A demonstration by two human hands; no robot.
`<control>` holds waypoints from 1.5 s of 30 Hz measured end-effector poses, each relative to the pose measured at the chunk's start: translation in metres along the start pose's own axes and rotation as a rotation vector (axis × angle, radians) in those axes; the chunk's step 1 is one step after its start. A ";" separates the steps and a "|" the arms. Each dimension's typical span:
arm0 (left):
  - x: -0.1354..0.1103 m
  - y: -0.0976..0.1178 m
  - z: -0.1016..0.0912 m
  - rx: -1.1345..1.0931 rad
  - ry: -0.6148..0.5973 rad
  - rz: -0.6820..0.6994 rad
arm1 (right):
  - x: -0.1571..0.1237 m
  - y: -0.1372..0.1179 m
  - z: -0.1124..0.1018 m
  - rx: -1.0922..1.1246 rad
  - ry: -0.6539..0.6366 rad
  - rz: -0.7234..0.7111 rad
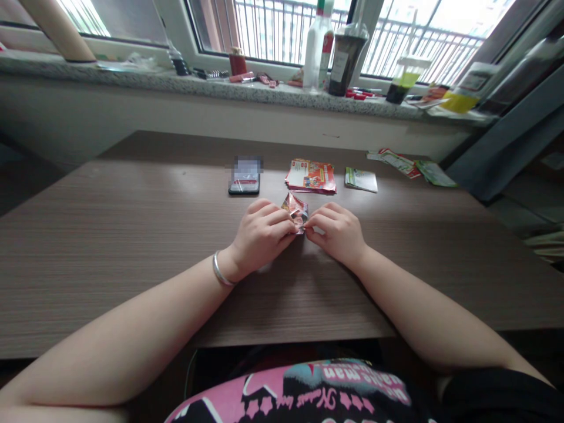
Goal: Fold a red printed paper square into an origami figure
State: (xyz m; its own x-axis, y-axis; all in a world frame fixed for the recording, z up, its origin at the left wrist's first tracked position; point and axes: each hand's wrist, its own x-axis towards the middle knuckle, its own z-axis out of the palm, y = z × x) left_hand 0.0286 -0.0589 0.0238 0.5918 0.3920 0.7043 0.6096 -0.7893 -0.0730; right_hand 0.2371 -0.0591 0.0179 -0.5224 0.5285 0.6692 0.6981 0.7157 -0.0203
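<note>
A small folded piece of printed paper [296, 210], reddish with a pointed top, is between my two hands above the table. My left hand [267, 229] has its fingers closed on the paper's left and lower side, hiding part of it. On the opposite side, the thumb and fingertips of my right hand [335, 231] pinch the paper's lower right corner. Just beyond lies a stack of red and white printed leaflets [311, 175]. A phone [245, 176] with its screen lit rests to the left of that stack.
The brown wooden table [110, 235] spreads around my hands. Right of the leaflets sit a small stack of green and white cards [361, 180] and some loose paper strips [399, 163]. Bottles, including a clear one [314, 56], and a dark drink cup [346, 61] line the windowsill [264, 91].
</note>
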 end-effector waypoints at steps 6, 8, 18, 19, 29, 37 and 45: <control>0.001 0.001 -0.001 0.005 0.007 0.002 | -0.001 0.001 0.000 -0.007 -0.032 0.017; 0.001 0.001 -0.001 0.014 0.014 0.003 | -0.001 0.001 -0.001 -0.011 -0.044 0.027; 0.001 0.000 -0.001 0.004 0.020 0.010 | -0.001 0.001 0.000 -0.011 -0.050 0.022; 0.000 0.000 -0.001 0.002 0.021 0.009 | -0.001 0.002 0.000 -0.013 -0.049 0.029; -0.001 -0.002 0.001 -0.014 -0.012 0.002 | -0.001 0.003 0.001 -0.020 -0.077 0.050; -0.002 -0.003 0.003 -0.028 -0.033 0.011 | -0.002 0.000 -0.003 -0.012 -0.097 0.011; -0.001 -0.009 0.002 0.034 -0.151 -0.017 | -0.004 0.007 0.002 0.008 -0.102 0.063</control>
State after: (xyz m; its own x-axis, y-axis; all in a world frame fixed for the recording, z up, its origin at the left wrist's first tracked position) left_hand 0.0235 -0.0516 0.0226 0.6526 0.4736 0.5914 0.6358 -0.7668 -0.0875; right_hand 0.2431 -0.0549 0.0135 -0.5253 0.6157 0.5874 0.7271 0.6834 -0.0660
